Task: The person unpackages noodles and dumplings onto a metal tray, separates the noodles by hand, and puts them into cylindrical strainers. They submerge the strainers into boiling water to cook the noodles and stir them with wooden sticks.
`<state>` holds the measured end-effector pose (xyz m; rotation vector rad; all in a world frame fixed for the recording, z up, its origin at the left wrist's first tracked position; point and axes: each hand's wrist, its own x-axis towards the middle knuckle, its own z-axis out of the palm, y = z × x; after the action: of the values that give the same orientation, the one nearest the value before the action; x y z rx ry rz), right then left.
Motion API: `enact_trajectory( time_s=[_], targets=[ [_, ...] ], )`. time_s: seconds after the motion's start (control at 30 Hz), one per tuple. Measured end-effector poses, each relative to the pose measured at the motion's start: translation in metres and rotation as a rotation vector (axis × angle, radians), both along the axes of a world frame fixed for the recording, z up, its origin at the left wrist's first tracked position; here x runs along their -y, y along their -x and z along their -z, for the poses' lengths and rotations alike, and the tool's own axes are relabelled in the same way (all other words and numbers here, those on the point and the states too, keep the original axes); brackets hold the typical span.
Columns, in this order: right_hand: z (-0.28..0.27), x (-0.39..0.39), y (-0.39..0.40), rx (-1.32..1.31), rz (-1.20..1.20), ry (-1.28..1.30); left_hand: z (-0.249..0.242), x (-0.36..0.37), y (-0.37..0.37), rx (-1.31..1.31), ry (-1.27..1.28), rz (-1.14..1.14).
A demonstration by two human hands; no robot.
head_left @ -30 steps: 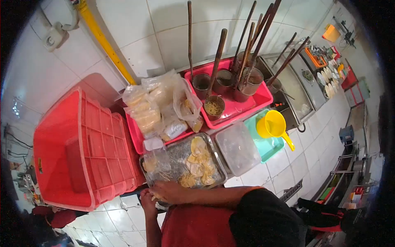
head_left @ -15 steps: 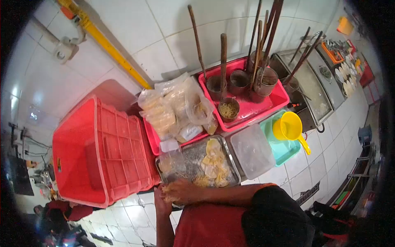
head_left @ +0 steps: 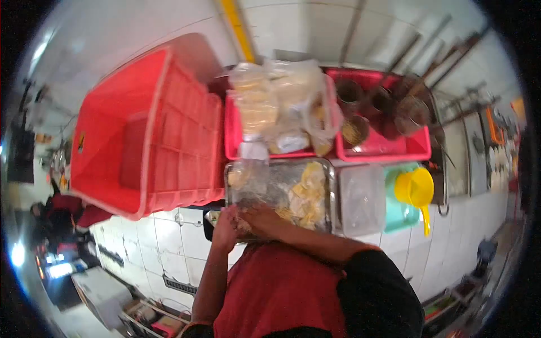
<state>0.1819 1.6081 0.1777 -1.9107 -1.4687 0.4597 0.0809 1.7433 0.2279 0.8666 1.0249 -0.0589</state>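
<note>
My left hand point(head_left: 226, 226) and my right hand point(head_left: 258, 219) are close together at the near left edge of a metal tray point(head_left: 332, 197). Both look curled around something pale and stringy between them, too blurred to make out. Beside my right hand, pale yellow dough sheets point(head_left: 307, 197) and a few noodle strands lie on the right part of the tray. On its left part rests a clear plastic bag point(head_left: 248, 173).
Stacked red crates point(head_left: 186, 135) stand at the left. Behind the tray are bagged noodles point(head_left: 253, 107) and a pink tray point(head_left: 389, 151) of long-handled strainers. At the right sit a lidded plastic box point(head_left: 362, 200) and a yellow dipper point(head_left: 414, 187). Another person point(head_left: 67, 211) is far left.
The view has turned and shifted, so the crates and trays appear more upright. My hands remain together at the tray's near left edge.
</note>
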Motion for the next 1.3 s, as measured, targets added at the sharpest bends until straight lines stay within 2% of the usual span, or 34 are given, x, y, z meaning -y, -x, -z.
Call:
enact_trajectory(
  time_s=[0.03, 0.07, 0.1, 0.13, 0.17, 0.2, 0.23, 0.27, 0.3, 0.33, 0.4, 0.47, 0.5, 0.53, 0.57, 0.6, 0.67, 0.7, 0.73, 0.8, 0.83, 0.9, 0.93, 0.97, 1.0, 1.03, 1.07, 1.1, 1.13, 1.2, 1.23, 1.27, 1.3],
  targets=[
    [-0.014, -0.008, -0.018, 0.012, -0.054, -0.015, 0.061, -0.019, 0.026, 0.228, -0.030, 0.032],
    [-0.041, -0.007, -0.023, -0.050, -0.082, -0.072, 0.045, -0.011, 0.022, 0.160, -0.129, 0.021],
    [-0.056, 0.000, -0.010, -0.149, -0.099, -0.111, 0.033, -0.008, 0.025, 0.246, -0.018, 0.027],
    [-0.023, 0.000, -0.004, -0.034, 0.019, -0.143, 0.028, -0.008, 0.023, 0.354, 0.085, 0.044],
    [-0.003, 0.001, 0.001, -0.012, -0.039, 0.015, 0.030, -0.006, 0.026, 0.355, 0.080, 0.014],
    [0.009, -0.004, -0.002, 0.023, -0.091, 0.168, 0.036, -0.010, 0.023, 0.291, 0.187, -0.116],
    [-0.004, -0.012, -0.014, 0.043, -0.117, 0.158, 0.042, -0.016, 0.015, 0.238, 0.292, -0.245],
    [-0.035, -0.012, -0.016, 0.029, -0.052, -0.005, 0.030, -0.012, 0.014, 0.221, 0.239, -0.231],
    [-0.051, -0.002, -0.003, -0.018, 0.025, -0.145, 0.034, -0.016, 0.021, 0.273, 0.303, -0.222],
    [-0.048, 0.009, 0.010, -0.040, 0.013, -0.119, 0.044, -0.020, 0.026, 0.337, 0.365, -0.201],
    [-0.034, 0.007, 0.004, -0.017, 0.008, -0.026, 0.062, -0.022, 0.022, 0.367, 0.335, -0.228],
    [-0.021, -0.009, -0.009, -0.001, -0.030, 0.018, 0.067, -0.019, 0.020, 0.253, 0.195, -0.224],
    [-0.016, -0.009, -0.007, -0.034, -0.008, 0.093, 0.073, -0.021, 0.024, 0.248, 0.266, -0.213],
    [-0.010, -0.003, -0.004, -0.054, 0.025, 0.163, 0.048, -0.017, 0.016, 0.243, 0.267, -0.179],
    [0.018, 0.002, -0.006, 0.054, -0.076, 0.360, 0.035, -0.012, 0.012, 0.144, 0.177, -0.150],
    [0.010, -0.006, -0.013, 0.071, -0.086, 0.354, 0.029, -0.014, 0.007, 0.051, 0.077, -0.128],
    [-0.028, -0.017, -0.015, 0.073, 0.039, 0.082, 0.039, -0.017, 0.014, 0.074, 0.011, -0.048],
    [-0.039, 0.000, 0.002, 0.038, 0.117, -0.012, 0.052, -0.022, 0.026, 0.246, -0.059, 0.065],
    [-0.038, 0.011, 0.009, 0.028, 0.123, 0.014, 0.050, -0.022, 0.024, 0.165, -0.054, -0.027],
    [-0.033, -0.001, -0.006, -0.017, 0.088, 0.396, 0.036, -0.016, 0.020, 0.141, -0.094, -0.145],
    [-0.049, 0.000, -0.004, -0.011, 0.091, 0.084, 0.042, -0.029, 0.013, 0.151, -0.101, -0.158],
    [-0.024, 0.003, -0.001, 0.060, 0.078, 0.220, 0.057, -0.026, 0.023, 0.245, -0.090, 0.008],
    [-0.018, 0.001, -0.007, 0.164, 0.066, 0.311, 0.044, -0.024, 0.018, 0.201, 0.030, -0.061],
    [-0.018, 0.003, -0.011, 0.136, 0.052, 0.411, 0.043, -0.020, 0.016, 0.222, 0.014, -0.069],
    [-0.017, -0.003, -0.015, 0.154, 0.046, 0.396, 0.043, -0.020, 0.014, 0.247, -0.011, -0.084],
    [-0.025, -0.005, -0.014, 0.214, 0.056, 0.236, 0.038, -0.026, 0.010, 0.251, -0.015, -0.097],
    [-0.036, 0.005, -0.005, 0.250, 0.073, 0.103, 0.028, -0.022, 0.012, 0.346, -0.325, 0.108],
    [-0.043, 0.005, -0.008, 0.170, 0.043, 0.138, 0.022, -0.013, 0.017, 0.444, -0.622, 0.328],
    [-0.040, 0.009, -0.006, 0.178, 0.052, 0.146, 0.024, -0.010, 0.015, 0.455, -0.614, 0.333],
    [-0.029, 0.008, -0.004, 0.215, 0.005, 0.400, 0.027, -0.011, 0.013, 0.515, -0.658, 0.583],
    [-0.048, 0.006, -0.002, 0.109, 0.053, 0.272, 0.025, -0.005, 0.012, 0.512, -0.611, 0.519],
    [-0.066, 0.005, -0.001, 0.101, 0.051, 0.283, 0.027, -0.003, 0.015, 0.506, -0.598, 0.518],
    [-0.081, 0.002, -0.002, 0.074, 0.034, 0.219, 0.031, -0.005, 0.013, 0.398, -0.440, 0.510]
  ],
)
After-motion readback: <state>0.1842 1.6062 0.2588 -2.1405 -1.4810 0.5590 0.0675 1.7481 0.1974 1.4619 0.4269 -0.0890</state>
